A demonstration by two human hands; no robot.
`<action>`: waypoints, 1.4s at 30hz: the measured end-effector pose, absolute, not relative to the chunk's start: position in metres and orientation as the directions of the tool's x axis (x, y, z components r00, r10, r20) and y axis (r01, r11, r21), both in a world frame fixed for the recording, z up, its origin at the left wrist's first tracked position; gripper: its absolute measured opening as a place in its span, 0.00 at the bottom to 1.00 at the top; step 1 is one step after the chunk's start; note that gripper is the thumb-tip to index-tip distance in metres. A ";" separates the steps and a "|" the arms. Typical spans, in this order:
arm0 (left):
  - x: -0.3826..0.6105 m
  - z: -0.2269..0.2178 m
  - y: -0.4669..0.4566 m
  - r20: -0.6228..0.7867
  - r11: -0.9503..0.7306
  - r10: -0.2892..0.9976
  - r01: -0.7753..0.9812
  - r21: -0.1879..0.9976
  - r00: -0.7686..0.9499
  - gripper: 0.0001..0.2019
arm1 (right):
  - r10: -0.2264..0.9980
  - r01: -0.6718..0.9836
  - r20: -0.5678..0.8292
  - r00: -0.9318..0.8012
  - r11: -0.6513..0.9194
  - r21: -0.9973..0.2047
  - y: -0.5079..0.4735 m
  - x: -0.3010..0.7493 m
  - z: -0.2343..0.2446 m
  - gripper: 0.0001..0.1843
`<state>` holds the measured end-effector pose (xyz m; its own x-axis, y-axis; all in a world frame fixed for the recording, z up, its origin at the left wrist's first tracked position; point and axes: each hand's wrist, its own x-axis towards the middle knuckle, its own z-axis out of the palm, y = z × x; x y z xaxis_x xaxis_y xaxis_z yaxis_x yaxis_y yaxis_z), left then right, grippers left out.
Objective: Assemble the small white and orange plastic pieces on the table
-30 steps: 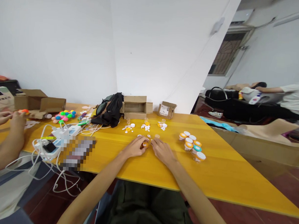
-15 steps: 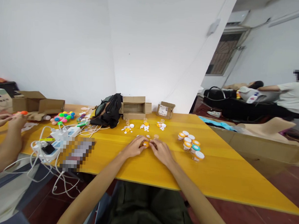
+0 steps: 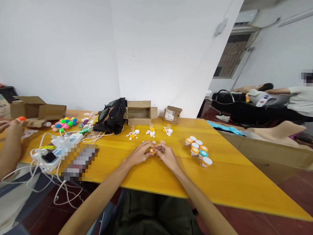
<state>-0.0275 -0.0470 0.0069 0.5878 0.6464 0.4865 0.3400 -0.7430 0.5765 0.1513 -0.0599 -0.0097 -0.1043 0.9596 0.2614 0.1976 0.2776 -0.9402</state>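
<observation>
Near the desk's (image 3: 220,188) front edge, the left hand (image 3: 139,154) and right hand (image 3: 167,156) together pinched a small orange cap (image 3: 152,151), capped jars (image 3: 199,152) to their right.

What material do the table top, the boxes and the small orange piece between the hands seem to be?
Table top: probably laminated or varnished wood, smooth yellow, soft sheen. Boxes: matte brown cardboard, folded flaps. Orange piece: likely plastic, like the glossy-lidded jars; too small to be sure.
</observation>
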 end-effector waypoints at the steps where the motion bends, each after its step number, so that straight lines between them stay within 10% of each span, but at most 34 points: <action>1: -0.028 0.007 -0.047 0.492 -0.754 0.637 0.347 0.558 0.593 0.07 | 0.967 0.157 0.235 -0.099 0.248 -0.956 -0.060 0.151 -0.009 0.12; 27: -0.025 0.008 -0.044 0.470 -0.685 0.693 0.299 0.664 0.547 0.03 | 0.980 -0.070 0.186 -0.074 0.181 -0.981 -0.063 0.148 0.000 0.24; 42: -0.029 0.002 -0.040 0.577 -0.813 0.573 0.312 0.492 0.582 0.14 | 0.977 -0.138 0.212 -0.015 0.208 -0.968 -0.057 0.151 -0.006 0.26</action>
<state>-0.0290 -0.0396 0.0017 0.5825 0.5727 0.5768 0.3124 -0.8129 0.4916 0.1509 -0.0568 -0.0057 -0.0150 0.9771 0.2123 -0.1381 0.2083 -0.9683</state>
